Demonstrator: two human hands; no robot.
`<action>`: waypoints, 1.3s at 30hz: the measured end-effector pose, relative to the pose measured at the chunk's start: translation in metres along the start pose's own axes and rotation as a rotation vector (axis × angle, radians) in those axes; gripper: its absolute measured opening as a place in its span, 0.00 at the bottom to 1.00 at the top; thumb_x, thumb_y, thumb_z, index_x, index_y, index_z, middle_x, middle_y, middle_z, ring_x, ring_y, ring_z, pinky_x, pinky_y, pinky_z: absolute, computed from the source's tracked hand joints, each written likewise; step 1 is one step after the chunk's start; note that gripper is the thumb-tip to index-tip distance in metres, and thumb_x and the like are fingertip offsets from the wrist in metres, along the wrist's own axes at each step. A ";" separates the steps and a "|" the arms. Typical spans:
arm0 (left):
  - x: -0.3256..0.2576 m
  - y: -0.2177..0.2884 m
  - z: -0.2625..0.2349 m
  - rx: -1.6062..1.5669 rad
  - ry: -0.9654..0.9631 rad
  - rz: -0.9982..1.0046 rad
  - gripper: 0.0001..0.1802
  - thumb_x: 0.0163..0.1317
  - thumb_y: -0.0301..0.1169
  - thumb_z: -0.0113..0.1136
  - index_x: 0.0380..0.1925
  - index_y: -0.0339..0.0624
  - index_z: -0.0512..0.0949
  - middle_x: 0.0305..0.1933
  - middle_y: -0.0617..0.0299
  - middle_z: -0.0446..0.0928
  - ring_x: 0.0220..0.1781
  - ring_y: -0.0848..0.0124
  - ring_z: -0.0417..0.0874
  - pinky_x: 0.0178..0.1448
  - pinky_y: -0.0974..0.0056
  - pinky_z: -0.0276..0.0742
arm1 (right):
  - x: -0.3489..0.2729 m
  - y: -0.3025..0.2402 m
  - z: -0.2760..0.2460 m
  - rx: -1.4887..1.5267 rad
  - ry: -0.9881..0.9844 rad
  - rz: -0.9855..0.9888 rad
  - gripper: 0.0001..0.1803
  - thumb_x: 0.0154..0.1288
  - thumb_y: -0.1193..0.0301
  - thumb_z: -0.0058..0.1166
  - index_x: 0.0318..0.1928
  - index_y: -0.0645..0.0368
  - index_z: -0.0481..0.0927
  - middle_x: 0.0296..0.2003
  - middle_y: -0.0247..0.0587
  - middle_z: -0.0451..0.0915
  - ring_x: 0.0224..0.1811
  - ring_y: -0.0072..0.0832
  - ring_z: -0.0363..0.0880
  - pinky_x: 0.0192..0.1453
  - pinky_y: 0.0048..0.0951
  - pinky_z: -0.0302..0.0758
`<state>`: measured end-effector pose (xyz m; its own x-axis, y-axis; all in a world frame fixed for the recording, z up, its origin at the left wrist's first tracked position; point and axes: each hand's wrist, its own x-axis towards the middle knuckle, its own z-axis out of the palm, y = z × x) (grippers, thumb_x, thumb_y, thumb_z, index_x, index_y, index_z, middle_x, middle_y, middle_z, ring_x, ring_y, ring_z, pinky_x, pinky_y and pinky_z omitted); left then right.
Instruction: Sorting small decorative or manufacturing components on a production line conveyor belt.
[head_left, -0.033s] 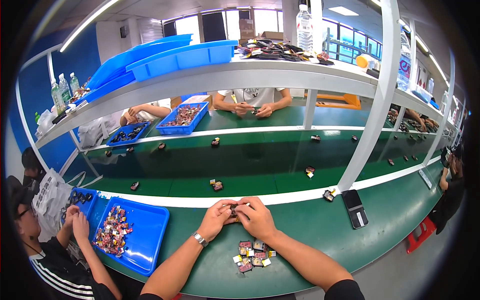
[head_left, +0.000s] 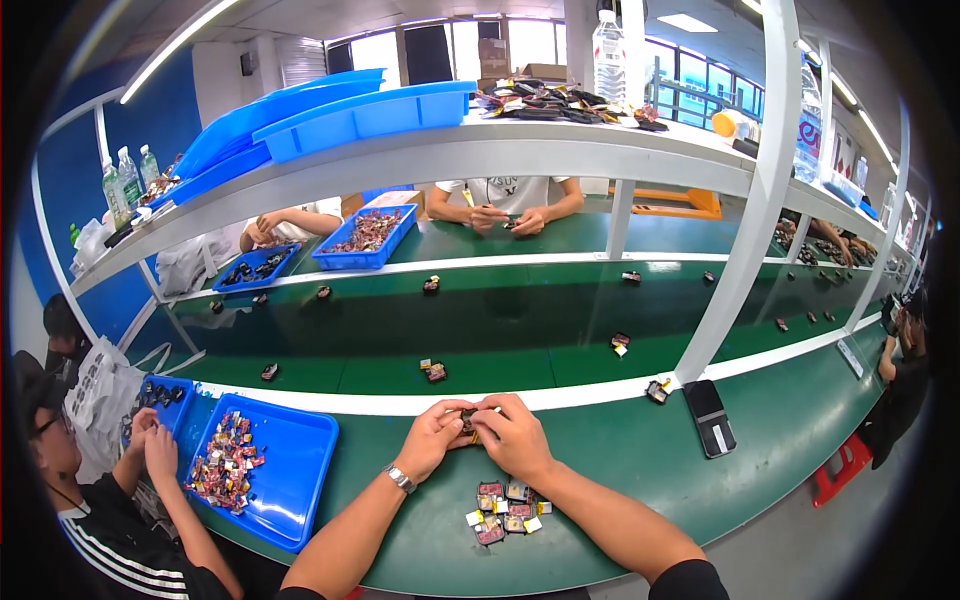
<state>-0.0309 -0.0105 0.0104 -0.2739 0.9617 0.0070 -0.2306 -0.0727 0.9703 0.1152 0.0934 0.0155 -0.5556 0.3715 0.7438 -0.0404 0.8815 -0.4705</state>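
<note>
Together, left hand (head_left: 432, 438) and right hand (head_left: 517, 438) grip one small part (head_left: 467, 421) beyond at least five clustered modules (head_left: 489, 532).

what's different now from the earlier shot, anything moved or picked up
Nothing visibly changed: nothing was taken up or let go. The left hand and right hand still hold the small dark part between them; the pile of small parts and the large blue tray stay put.

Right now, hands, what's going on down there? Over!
Left fingers gripping small dark part, mostly hidden. Right fingers touching it. Nearest clutter: pile of small parts between the forearms, flat black object off right.
</note>
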 end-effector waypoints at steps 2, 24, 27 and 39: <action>-0.001 0.000 0.000 -0.012 -0.003 -0.002 0.15 0.73 0.24 0.45 0.57 0.38 0.69 0.57 0.54 0.76 0.58 0.69 0.79 0.60 0.64 0.80 | 0.000 0.001 0.000 -0.005 -0.003 -0.037 0.09 0.53 0.79 0.64 0.37 0.60 0.82 0.43 0.41 0.77 0.45 0.36 0.78 0.41 0.31 0.81; -0.001 -0.001 0.005 0.030 0.020 0.001 0.14 0.73 0.24 0.44 0.56 0.37 0.70 0.55 0.56 0.77 0.55 0.71 0.80 0.59 0.65 0.81 | -0.001 -0.007 0.001 -0.137 0.022 -0.063 0.09 0.52 0.74 0.65 0.35 0.59 0.81 0.39 0.38 0.78 0.41 0.36 0.78 0.42 0.33 0.79; -0.001 -0.002 0.003 0.033 0.032 0.004 0.14 0.73 0.24 0.44 0.56 0.36 0.70 0.54 0.56 0.77 0.55 0.71 0.80 0.58 0.64 0.81 | -0.001 -0.007 0.005 -0.167 0.024 -0.078 0.09 0.52 0.74 0.65 0.35 0.59 0.80 0.39 0.38 0.77 0.41 0.36 0.78 0.42 0.33 0.79; 0.000 -0.004 0.010 0.090 0.123 0.024 0.11 0.69 0.24 0.53 0.50 0.35 0.72 0.47 0.57 0.80 0.46 0.72 0.83 0.47 0.65 0.85 | -0.002 -0.002 0.004 -0.050 0.020 -0.015 0.10 0.53 0.76 0.63 0.37 0.61 0.79 0.40 0.41 0.78 0.42 0.38 0.78 0.43 0.33 0.79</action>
<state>-0.0201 -0.0075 0.0087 -0.3919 0.9200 0.0059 -0.1398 -0.0659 0.9880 0.1132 0.0897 0.0133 -0.5388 0.3634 0.7600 -0.0068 0.9002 -0.4353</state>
